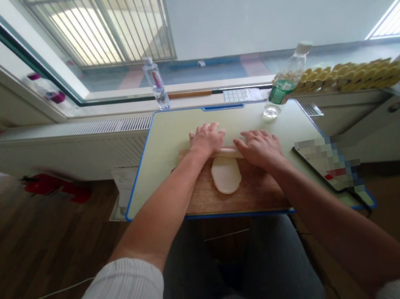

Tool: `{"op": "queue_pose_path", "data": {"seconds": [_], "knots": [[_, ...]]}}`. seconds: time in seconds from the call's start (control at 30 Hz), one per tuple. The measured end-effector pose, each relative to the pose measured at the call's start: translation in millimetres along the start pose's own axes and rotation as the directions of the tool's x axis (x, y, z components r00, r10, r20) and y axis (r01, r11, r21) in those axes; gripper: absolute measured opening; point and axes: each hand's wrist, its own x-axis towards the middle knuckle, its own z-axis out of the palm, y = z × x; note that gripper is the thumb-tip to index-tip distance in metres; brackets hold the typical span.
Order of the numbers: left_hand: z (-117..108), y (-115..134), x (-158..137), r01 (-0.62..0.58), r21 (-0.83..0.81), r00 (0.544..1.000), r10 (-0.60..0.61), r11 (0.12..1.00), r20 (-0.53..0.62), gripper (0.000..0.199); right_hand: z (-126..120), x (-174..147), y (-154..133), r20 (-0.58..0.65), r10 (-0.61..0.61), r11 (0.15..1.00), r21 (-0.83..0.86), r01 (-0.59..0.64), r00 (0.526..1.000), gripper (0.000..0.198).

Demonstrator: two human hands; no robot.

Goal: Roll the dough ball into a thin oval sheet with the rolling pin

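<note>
A pale, flattened oval of dough (226, 174) lies on a brown wooden board (209, 200). Across the dough's far end runs a light-coloured rolling pin (230, 152), seen only in the gap between my hands. My left hand (208, 139) rests palm down over the pin's left part, its fingers stretched forward. Over the right part lies my right hand (260, 146), also palm down with fingers extended and slightly apart. Both palms hide the pin's ends.
The board lies on a pale, blue-edged table (152, 163). A green-labelled bottle (282, 87) stands at its back right, and a dark-edged flat object (323, 169), partly pixelated, lies on the right. Another bottle (156, 85) stands by the window. A red fire extinguisher (55, 188) is on the floor.
</note>
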Motion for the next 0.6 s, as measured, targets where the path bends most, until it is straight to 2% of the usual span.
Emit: {"op": "queue_pose_path", "data": {"seconds": [0.23,0.4,0.6], "knots": [[-2.5,0.9,-8.8,-0.034,0.045,0.999,0.033,0.998,0.028,0.057,-0.3,-7.8,-1.7,0.009,-0.020,1.000,-0.023,0.020,1.000,0.060],[-2.6,0.9,-17.2,-0.062,0.053,0.996,0.058,0.997,0.075,0.056,0.5,-22.4,-4.4,-0.044,-0.037,0.998,-0.044,0.035,0.998,0.058],[4.4,-0.2,-41.6,-0.081,0.046,0.997,0.082,0.996,-0.015,0.057,4.5,-49.2,-8.4,-0.139,-0.086,0.996,-0.050,0.080,0.987,0.059]]}}
